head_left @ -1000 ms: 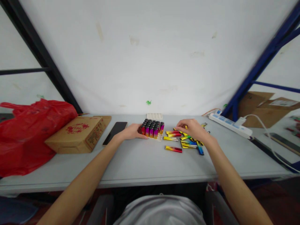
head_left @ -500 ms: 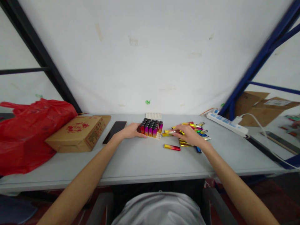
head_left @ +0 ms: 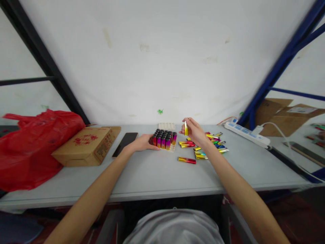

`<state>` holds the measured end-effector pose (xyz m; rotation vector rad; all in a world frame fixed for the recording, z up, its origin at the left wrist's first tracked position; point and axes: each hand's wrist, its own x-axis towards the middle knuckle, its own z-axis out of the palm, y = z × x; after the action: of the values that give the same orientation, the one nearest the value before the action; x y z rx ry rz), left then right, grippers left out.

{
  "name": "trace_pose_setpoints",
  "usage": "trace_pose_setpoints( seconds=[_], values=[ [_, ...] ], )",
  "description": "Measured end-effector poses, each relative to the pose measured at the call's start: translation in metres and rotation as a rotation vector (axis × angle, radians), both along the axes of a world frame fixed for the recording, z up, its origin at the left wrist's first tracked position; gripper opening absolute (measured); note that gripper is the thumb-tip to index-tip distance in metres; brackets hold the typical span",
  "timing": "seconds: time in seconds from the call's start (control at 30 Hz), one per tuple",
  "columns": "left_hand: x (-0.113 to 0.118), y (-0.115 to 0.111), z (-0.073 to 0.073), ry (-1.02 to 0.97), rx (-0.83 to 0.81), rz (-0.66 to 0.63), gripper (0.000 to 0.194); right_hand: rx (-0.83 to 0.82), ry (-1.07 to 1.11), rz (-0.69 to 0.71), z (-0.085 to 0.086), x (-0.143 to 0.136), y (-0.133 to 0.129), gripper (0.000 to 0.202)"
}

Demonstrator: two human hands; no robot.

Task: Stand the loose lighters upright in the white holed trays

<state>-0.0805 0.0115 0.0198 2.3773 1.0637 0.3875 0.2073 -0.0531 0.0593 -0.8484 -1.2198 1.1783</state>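
Observation:
Several black-topped lighters [head_left: 162, 139], purple to orange on their sides, stand upright in rows in a pale tray [head_left: 172, 148]. At the left side of this block, my left hand [head_left: 144, 142] grips the lighters and tray, its thumb along the near side and its fingers hidden behind. My right hand [head_left: 193, 130] is raised above the table, right of the tray, pinching a shiny yellow lighter [head_left: 186, 128] held upright. Below and right of it lies a loose pile of metallic lighters [head_left: 215, 145] in yellow, red, green and blue. One red-and-yellow lighter [head_left: 187, 160] lies apart, nearer to me.
A second pale tray [head_left: 166, 126] sits against the wall. On the left are a dark phone [head_left: 125, 144], a cardboard box [head_left: 82, 145] and a red plastic bag [head_left: 40, 145]. A white power strip [head_left: 246, 135] lies at the right, beside a blue metal frame [head_left: 274, 64].
My right hand has lifted the yellow lighter from beside the pile and turned it from lying flat to upright. My left hand stays at the tray.

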Motion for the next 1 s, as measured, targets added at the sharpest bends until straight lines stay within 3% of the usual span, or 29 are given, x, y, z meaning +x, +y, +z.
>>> trace_pose_setpoints(
  seconds=[0.23,0.4,0.6,0.83,1.0],
  values=[
    [0.000,0.001,-0.001,0.028,-0.003,0.031,0.069,-0.067,-0.129,0.031,-0.031,-0.008,0.006,0.047],
    [0.000,0.001,-0.002,0.038,0.005,0.045,0.070,-0.182,-0.226,-0.023,-0.046,-0.012,0.008,0.062],
    [-0.001,0.001,-0.003,0.003,-0.009,0.007,0.070,-0.137,-0.277,-0.196,-0.050,-0.026,0.001,0.055],
    [-0.001,0.002,-0.003,0.007,-0.008,0.002,0.065,-0.140,-0.277,-0.172,-0.052,-0.026,-0.001,0.043],
    [0.000,0.001,-0.001,0.008,0.001,0.026,0.066,-0.129,-0.322,-0.143,-0.055,-0.022,0.001,0.045]
  ],
)
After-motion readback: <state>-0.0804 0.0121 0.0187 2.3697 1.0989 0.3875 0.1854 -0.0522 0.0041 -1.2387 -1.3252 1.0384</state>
